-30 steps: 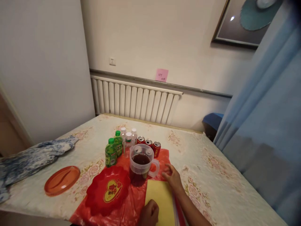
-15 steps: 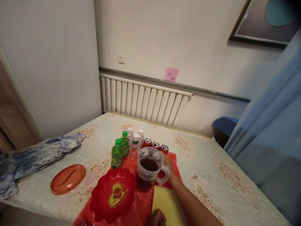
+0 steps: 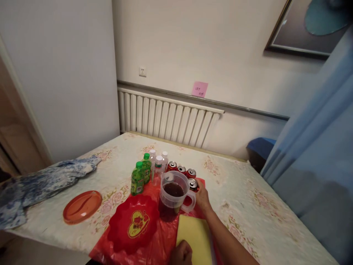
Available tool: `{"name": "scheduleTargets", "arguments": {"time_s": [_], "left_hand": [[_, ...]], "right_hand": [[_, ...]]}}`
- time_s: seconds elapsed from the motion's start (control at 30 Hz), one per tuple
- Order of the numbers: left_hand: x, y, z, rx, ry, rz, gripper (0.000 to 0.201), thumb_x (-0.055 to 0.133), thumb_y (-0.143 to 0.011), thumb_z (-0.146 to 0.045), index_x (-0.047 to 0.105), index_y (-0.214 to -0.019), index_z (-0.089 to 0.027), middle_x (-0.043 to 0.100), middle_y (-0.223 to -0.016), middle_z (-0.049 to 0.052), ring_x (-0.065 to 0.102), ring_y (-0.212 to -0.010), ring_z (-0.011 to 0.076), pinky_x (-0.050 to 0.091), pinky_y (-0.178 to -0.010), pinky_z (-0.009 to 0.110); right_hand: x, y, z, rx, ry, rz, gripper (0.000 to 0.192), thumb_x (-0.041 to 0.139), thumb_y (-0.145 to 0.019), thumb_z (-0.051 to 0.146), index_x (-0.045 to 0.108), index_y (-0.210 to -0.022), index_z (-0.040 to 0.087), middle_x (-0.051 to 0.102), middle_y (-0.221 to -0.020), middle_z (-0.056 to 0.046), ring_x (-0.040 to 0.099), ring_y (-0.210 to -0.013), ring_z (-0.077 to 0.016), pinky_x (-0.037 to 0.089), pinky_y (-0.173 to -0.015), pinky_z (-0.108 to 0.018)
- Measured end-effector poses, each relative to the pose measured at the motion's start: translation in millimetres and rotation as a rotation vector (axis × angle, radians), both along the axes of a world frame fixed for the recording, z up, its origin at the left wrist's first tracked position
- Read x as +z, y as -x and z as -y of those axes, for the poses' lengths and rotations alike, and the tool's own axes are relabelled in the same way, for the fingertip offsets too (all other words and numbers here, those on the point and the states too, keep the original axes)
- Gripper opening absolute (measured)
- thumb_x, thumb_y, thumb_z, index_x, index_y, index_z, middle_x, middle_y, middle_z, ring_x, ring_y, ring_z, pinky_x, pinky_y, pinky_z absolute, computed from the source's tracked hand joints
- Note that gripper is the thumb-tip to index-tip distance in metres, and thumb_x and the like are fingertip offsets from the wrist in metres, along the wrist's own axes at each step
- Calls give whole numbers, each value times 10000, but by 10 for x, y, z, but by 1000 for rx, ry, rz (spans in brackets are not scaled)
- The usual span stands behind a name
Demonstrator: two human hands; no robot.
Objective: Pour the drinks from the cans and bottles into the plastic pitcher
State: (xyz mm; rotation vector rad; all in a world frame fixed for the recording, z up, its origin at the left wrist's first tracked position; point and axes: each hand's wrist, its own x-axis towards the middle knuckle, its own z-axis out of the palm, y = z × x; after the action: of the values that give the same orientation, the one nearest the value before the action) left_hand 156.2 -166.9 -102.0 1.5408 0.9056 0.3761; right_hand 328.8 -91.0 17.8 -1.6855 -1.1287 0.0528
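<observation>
Fingers of my right hand [image 3: 202, 195] curl around a red can [image 3: 193, 184] that stands just behind the handle of the clear pitcher [image 3: 174, 191], at about two o'clock from it; the grip wraps the can's side, so the open top stays level. That can sits apart from the row of three cans [image 3: 181, 169] further back at twelve o'clock, and my forearm comes in from five o'clock, passing beside the pitcher rather than over it, which keeps the dark drink inside clear of my wrist.

At six o'clock my left hand [image 3: 180, 254] rests knuckles up at the near edge of the yellow pad [image 3: 194, 237], fingers folded under and pressed together as far as I can tell; it seems to pin the pad flat on the red plastic sheet [image 3: 154, 243].

Green bottles [image 3: 140, 176] and white-capped bottles [image 3: 158, 162] cluster at eleven o'clock from the pitcher. A red scalloped dish [image 3: 132, 226] lies at eight o'clock, an orange plate [image 3: 82, 207] further toward nine, and a blue patterned cloth [image 3: 41, 184] beyond that on the flowered table [image 3: 248, 206].
</observation>
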Motion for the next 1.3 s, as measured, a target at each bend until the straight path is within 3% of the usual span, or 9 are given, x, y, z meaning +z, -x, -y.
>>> {"name": "scheduleTargets", "arguments": {"time_s": [0.23, 0.4, 0.5, 0.6, 0.7, 0.8, 1.03, 1.3], "left_hand": [[216, 102, 145, 53, 133, 20, 86, 405, -836, -209, 432, -756, -220, 429, -597, -99, 320, -362, 50, 192, -367, 200], [492, 216, 217, 45, 100, 122, 107, 496, -779, -313, 452, -792, -217, 421, -604, -99, 346, -417, 58, 250, -386, 188], [734, 317, 234, 78, -8, 207, 190, 556, -727, -289, 508, -890, -205, 435, -641, -80, 460, -553, 93, 374, -499, 201], [993, 437, 237, 105, -176, 235, 485, 601, -655, -205, 526, -1134, -175, 609, -949, 32, 583, -848, 164, 473, -797, 286], [1202, 563, 230, 14, -289, 241, 738, 623, -617, -160, 427, -1328, -144, 539, -1315, 148, 497, -1215, 268, 365, -1051, 396], [1345, 674, 228, -122, -332, 227, 822, 680, -612, -189, 396, -1380, -120, 424, -1453, 186, 381, -1345, 331, 262, -1135, 468], [1542, 771, 318, -298, -232, 330, 837, 685, -604, -129, 425, -1396, -215, 534, -1373, 88, 468, -1275, 312, 343, -1101, 449], [1572, 816, 449, -288, -149, 338, 829, 649, -575, -62, 447, -1366, -208, 577, -1321, 69, 519, -1214, 288, 376, -1074, 431]], "right_hand": [[153, -222, 759, -133, 26, -88, 638, 684, -574, 327, 614, -1188, 171, 689, -1147, -113, 654, -1018, -295, 530, -886, -441], [314, -50, 1344, -86, 44, -236, 666, 715, -573, 297, 601, -1217, 173, 656, -1230, -121, 643, -1058, -306, 534, -899, -447], [400, 151, 1620, 31, 57, -310, 637, 719, -581, 245, 613, -1206, 183, 663, -1231, -106, 650, -1058, -299, 526, -927, -439], [441, 325, 1818, 158, 88, -356, 657, 725, -585, 208, 603, -1231, 192, 663, -1242, -96, 629, -1115, -297, 500, -975, -437], [466, 454, 1954, 236, 121, -363, 687, 732, -583, 183, 591, -1255, 198, 633, -1295, -98, 585, -1190, -292, 448, -1041, -440], [522, 574, 2045, 300, 146, -355, 704, 745, -584, 178, 585, -1270, 187, 615, -1317, -110, 562, -1220, -292, 421, -1065, -437], [645, 805, 2158, 424, 187, -369, 742, 762, -566, 132, 578, -1284, 178, 599, -1331, -111, 548, -1230, -290, 414, -1065, -428], [719, 947, 2245, 443, 236, -328, 708, 713, -594, 84, 584, -1276, 224, 638, -1266, -55, 596, -1142, -256, 449, -1017, -399]]}}
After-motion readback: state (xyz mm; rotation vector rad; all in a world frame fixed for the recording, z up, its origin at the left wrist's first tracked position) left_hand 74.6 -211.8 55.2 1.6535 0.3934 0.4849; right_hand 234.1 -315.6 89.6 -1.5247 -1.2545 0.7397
